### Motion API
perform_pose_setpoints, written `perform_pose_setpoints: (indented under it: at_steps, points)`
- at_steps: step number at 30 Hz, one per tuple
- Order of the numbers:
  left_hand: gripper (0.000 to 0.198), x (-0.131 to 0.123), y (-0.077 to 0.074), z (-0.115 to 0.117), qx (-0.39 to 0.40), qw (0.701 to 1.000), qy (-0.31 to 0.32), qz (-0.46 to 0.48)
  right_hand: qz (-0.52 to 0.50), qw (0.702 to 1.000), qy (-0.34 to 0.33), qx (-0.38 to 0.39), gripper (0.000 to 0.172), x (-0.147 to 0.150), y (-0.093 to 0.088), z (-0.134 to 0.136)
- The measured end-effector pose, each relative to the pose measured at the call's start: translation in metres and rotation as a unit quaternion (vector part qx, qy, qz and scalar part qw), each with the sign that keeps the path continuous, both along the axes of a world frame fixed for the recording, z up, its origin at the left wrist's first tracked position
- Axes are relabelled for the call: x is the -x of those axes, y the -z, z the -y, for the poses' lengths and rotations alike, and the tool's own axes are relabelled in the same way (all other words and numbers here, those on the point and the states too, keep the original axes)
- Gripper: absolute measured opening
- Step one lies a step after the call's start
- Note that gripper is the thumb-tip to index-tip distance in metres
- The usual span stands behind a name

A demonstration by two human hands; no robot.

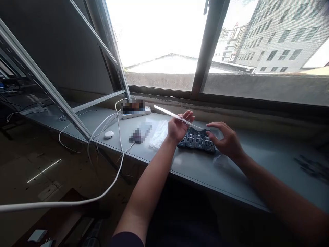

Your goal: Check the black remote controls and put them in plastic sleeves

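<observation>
While the left hand (177, 128) pinches a thin white flat strip (167, 112) over the grey desk (195, 168), the right hand (227, 142) rests spread fingers on black remote controls (195, 139), where a light, level grip seems wise.

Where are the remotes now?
Head view, centre: the remotes lie side by side on the ledge, between the left hand, which holds a strip, and the right hand.

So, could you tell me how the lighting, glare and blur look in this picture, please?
In the head view, the sky through the window is blown out to white; the room at left is dim; the far building leans from wide-angle distortion; two patches on the ledge are pixelated; the left hand, its white strip, the right hand and the remotes are sharp.
</observation>
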State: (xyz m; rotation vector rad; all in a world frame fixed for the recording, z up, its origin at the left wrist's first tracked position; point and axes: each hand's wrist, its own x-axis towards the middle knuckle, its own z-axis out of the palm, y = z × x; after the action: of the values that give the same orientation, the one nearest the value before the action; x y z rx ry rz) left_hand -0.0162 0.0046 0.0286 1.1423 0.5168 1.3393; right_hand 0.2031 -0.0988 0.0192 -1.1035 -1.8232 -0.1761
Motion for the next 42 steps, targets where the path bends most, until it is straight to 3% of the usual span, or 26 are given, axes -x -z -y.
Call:
perform_pose_setpoints:
  at_steps: [6, 8, 11, 14, 18, 23, 26, 30, 34, 38, 42]
  points:
    - [0.021, -0.005, 0.0, 0.0, -0.026, 0.999, -0.009, -0.032, 0.038, 0.997, -0.059, 0.018, 0.051, 0.002, 0.002, 0.0]
    - [0.022, -0.006, 0.002, 0.001, -0.04, 0.998, 0.024, -0.043, 0.035, 0.998, -0.058, 0.006, 0.046, 0.004, 0.002, 0.001]
    - [0.022, -0.007, 0.006, 0.001, -0.053, 0.994, 0.084, -0.048, 0.015, 0.999, -0.051, -0.005, 0.024, 0.005, 0.0, 0.003]
    - [0.018, -0.008, 0.008, 0.001, -0.008, 0.992, 0.128, -0.001, -0.002, 0.999, -0.037, -0.011, 0.012, 0.006, -0.003, 0.005]
    - [0.017, -0.01, 0.007, 0.002, 0.107, 0.98, 0.152, 0.07, -0.018, 1.0, -0.003, -0.025, 0.011, 0.006, -0.006, 0.007]
    - [0.042, -0.009, 0.01, 0.006, 0.206, 0.951, 0.217, 0.076, -0.025, 0.996, 0.059, -0.07, 0.017, 0.004, -0.006, 0.007]
    - [0.047, -0.005, 0.009, 0.011, 0.213, 0.93, 0.299, 0.027, -0.029, 0.993, 0.076, -0.087, 0.019, 0.004, -0.006, 0.006]
    - [0.023, -0.001, 0.004, 0.016, 0.158, 0.92, 0.358, -0.028, -0.017, 0.994, 0.064, -0.083, 0.022, 0.003, -0.005, 0.006]
    - [0.015, 0.003, -0.002, 0.019, 0.136, 0.919, 0.37, 0.018, -0.004, 0.996, 0.039, -0.075, 0.02, 0.003, -0.005, 0.006]
    - [0.028, 0.003, -0.001, 0.016, 0.147, 0.926, 0.346, 0.019, -0.005, 0.997, 0.02, -0.068, 0.022, 0.003, -0.004, 0.005]
    - [0.023, -0.002, 0.008, 0.009, 0.141, 0.95, 0.279, -0.017, 0.003, 0.998, 0.001, -0.062, 0.027, 0.003, -0.002, 0.003]
